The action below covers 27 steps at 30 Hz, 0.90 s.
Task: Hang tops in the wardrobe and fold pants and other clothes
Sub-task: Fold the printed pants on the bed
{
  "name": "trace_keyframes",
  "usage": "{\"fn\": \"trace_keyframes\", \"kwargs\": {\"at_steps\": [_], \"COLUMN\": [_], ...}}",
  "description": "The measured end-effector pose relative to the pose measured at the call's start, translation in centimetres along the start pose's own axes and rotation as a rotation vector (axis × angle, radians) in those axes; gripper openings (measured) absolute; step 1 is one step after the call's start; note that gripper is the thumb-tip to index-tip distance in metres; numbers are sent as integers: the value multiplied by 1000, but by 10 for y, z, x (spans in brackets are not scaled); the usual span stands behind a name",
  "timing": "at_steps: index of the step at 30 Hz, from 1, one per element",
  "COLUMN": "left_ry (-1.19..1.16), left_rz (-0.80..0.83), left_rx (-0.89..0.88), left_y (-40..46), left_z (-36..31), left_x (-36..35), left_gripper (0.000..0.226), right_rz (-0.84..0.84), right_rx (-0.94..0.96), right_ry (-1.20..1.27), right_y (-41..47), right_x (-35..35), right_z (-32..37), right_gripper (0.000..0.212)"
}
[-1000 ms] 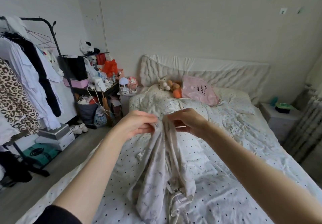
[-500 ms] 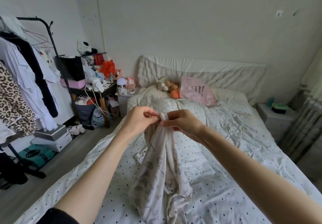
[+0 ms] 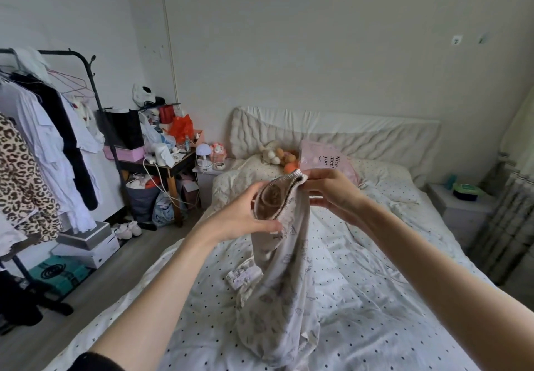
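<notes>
A pale grey printed garment (image 3: 281, 287) hangs from both my hands above the bed (image 3: 375, 298), its lower end bunched on the spotted duvet. My left hand (image 3: 245, 217) grips one side of its open hem, thumb on the cloth. My right hand (image 3: 329, 191) pinches the other side, so the opening is spread and the inside shows. At the far left stands the black clothes rack (image 3: 86, 81), hung with white shirts (image 3: 49, 151), a black top and a leopard-print piece (image 3: 20, 180).
Boxes (image 3: 89, 246) and slippers lie on the floor under the rack. A cluttered small table (image 3: 161, 162) stands beside the bed head. Plush toys and a pink pillow (image 3: 329, 159) lie at the headboard. A white nightstand (image 3: 459, 206) stands at the right.
My hands have lifted the garment higher and moved apart, spreading its hem open where before they held it bunched together.
</notes>
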<state>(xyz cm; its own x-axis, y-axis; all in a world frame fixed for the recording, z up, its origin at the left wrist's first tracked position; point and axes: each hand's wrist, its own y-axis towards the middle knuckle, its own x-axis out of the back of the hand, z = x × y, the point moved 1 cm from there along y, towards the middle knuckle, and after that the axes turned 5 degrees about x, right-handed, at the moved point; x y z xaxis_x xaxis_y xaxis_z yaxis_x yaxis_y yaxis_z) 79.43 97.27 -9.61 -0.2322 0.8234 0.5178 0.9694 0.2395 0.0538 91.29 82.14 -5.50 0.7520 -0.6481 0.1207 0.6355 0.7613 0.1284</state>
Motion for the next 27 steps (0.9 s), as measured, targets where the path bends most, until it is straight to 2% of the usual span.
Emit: {"fn": "trace_keyframes", "kwargs": {"at_steps": [4, 7, 9, 10, 12, 14, 15, 17, 19, 23, 27], "left_ry": [211, 240, 298, 362, 633, 879, 919, 915, 902, 914, 998], "left_rz": [-38, -188, -169, -135, -114, -195, -249, -315, -328, -397, -317], "left_rx": [-89, -252, -226, -171, -75, -89, -130, -200, -215, -111, -16], "left_y": [2, 0, 2, 4, 6, 4, 2, -3, -7, -10, -8], "left_z": [-1, -6, -7, -6, -3, 1, 4, 7, 5, 3, 11], "left_x": [-3, -5, -3, -2, 2, 11, 17, 26, 28, 27, 18], "left_gripper": [104, 82, 71, 72, 78, 75, 71, 64, 71, 83, 77], "right_rz": [-41, -27, -6, 4, 22, -8, -44, -105, -114, -18, -8], "right_rx": [-19, -16, -11, -8, -5, 1, 2, -12, -33, -60, -73], "right_ry": [51, 65, 71, 70, 34, -66, -118, -182, -184, -101, -60], "right_y": [2, 0, -1, -1, -3, -3, -3, -3, -2, -1, 0], "right_x": [5, 9, 10, 11, 11, 14, 17, 22, 24, 15, 8], "right_z": [6, 8, 10, 11, 11, 10, 8, 4, 3, 5, 2], "right_gripper": [14, 17, 20, 22, 22, 20, 20, 23, 24, 23, 21]}}
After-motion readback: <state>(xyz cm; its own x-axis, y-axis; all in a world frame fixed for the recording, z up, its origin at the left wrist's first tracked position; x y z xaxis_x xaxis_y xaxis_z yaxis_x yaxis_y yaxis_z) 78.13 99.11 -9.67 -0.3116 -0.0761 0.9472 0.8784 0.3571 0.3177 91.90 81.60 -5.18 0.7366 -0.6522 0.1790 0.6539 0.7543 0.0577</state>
